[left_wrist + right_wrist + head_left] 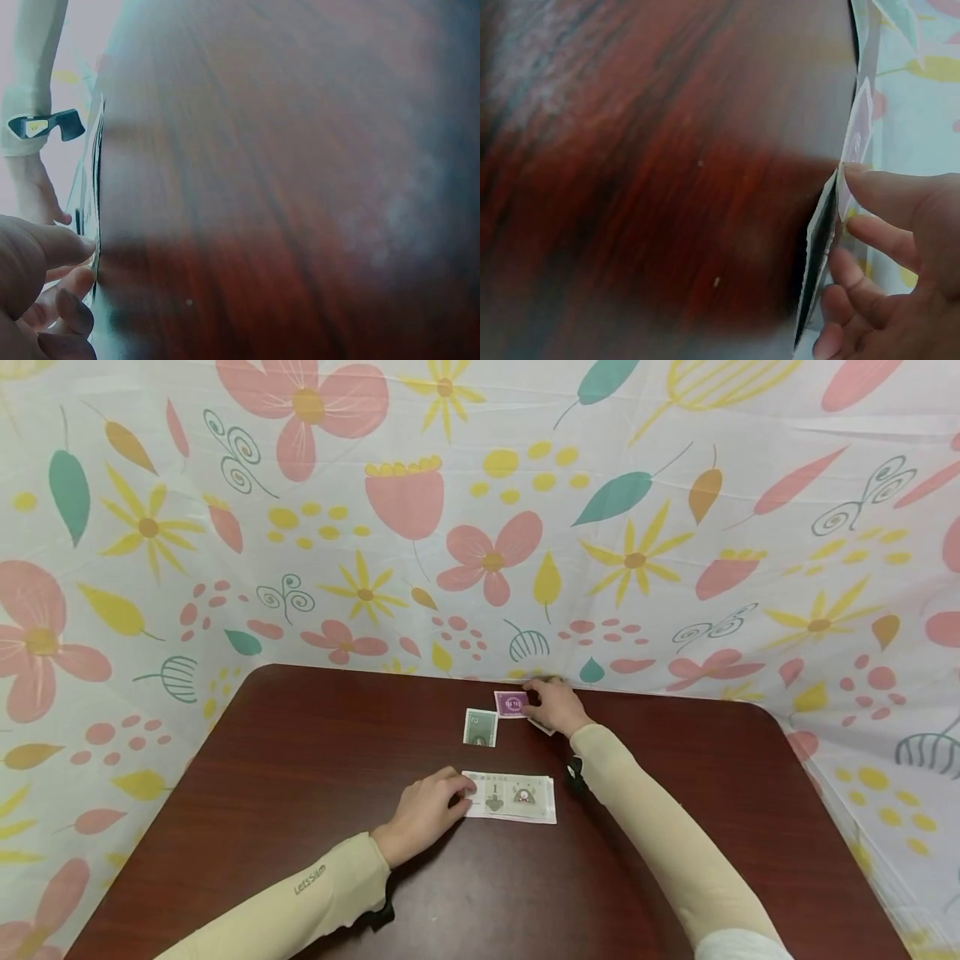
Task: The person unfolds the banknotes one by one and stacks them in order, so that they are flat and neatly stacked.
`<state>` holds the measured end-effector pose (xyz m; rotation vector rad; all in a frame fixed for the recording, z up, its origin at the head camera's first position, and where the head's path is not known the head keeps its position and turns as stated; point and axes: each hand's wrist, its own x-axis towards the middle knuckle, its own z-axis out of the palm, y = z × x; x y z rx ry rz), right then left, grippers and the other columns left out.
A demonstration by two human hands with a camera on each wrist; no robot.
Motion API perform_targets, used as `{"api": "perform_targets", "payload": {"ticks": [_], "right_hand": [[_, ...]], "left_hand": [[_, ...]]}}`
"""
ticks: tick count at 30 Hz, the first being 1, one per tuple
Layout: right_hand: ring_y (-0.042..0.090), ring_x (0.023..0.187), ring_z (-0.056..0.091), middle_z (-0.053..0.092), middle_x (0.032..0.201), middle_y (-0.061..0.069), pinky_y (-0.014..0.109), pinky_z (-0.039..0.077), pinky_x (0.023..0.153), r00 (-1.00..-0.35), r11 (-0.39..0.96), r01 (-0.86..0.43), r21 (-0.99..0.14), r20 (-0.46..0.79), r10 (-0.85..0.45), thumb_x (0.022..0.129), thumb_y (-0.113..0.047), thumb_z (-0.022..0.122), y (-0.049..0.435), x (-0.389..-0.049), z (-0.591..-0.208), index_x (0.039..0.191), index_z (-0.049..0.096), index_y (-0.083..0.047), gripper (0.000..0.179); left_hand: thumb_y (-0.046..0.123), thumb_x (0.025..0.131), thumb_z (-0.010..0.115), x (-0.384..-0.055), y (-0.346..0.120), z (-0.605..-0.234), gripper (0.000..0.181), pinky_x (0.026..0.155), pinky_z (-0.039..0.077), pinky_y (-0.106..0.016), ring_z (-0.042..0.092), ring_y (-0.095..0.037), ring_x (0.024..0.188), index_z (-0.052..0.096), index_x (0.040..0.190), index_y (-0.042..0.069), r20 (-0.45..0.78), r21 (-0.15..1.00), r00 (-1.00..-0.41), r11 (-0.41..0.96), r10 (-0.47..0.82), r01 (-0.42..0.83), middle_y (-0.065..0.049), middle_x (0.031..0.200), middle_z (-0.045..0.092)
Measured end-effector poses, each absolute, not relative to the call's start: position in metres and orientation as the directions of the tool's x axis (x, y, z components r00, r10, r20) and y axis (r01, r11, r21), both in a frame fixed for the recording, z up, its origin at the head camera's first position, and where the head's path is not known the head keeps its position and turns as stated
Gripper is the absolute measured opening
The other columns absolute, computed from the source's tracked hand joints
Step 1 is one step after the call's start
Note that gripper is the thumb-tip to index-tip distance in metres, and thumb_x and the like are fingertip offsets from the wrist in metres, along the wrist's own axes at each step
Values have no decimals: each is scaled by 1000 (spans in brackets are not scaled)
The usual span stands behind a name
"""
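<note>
At the front of the group, a small stack of pale paper notes printed with a 1 and cartoon pictures lies flat on the table. My left hand pinches its left end, thumb and fingertips at the edge. Farther back, my right hand pinches a small stamp-like paper by its edge, tilted with a dark gap beneath it; most of its face is hidden. Beside those fingers lies a purple stamp-like paper with a white border. A green one marked 2 lies just left and nearer.
The dark red-brown wooden table has rounded far corners. A white cloth with flowers and leaves hangs behind and around it, close to the back edge. Both forearms wear cream sleeves with black wrist straps.
</note>
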<state>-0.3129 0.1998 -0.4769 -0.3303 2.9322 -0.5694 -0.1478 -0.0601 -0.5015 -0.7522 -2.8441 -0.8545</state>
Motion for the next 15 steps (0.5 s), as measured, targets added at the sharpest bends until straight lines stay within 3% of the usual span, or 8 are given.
{"api": "perform_targets", "payload": {"ticks": [6, 15], "right_hand": [[44, 122, 50, 59, 133, 24, 57, 44, 103, -964, 911, -190, -366, -107, -244, 99, -27, 72, 198, -312, -475, 140, 63, -8, 46], [41, 121, 49, 52, 132, 27, 55, 42, 106, -974, 899, -137, -416, -108, -198, 94, -26, 78, 201, -308, -472, 128, 59, 2, 49]], "left_hand": [[12, 94, 76, -147, -60, -501, 14, 64, 53, -32, 67, -14, 79, 78, 108, 14, 214, 497, -877, 725, 431, 477, 3, 99, 68], [14, 95, 76, -146, -60, -501, 13, 63, 52, -30, 67, -12, 78, 78, 108, 15, 215, 496, -875, 724, 433, 480, 4, 97, 68]]}}
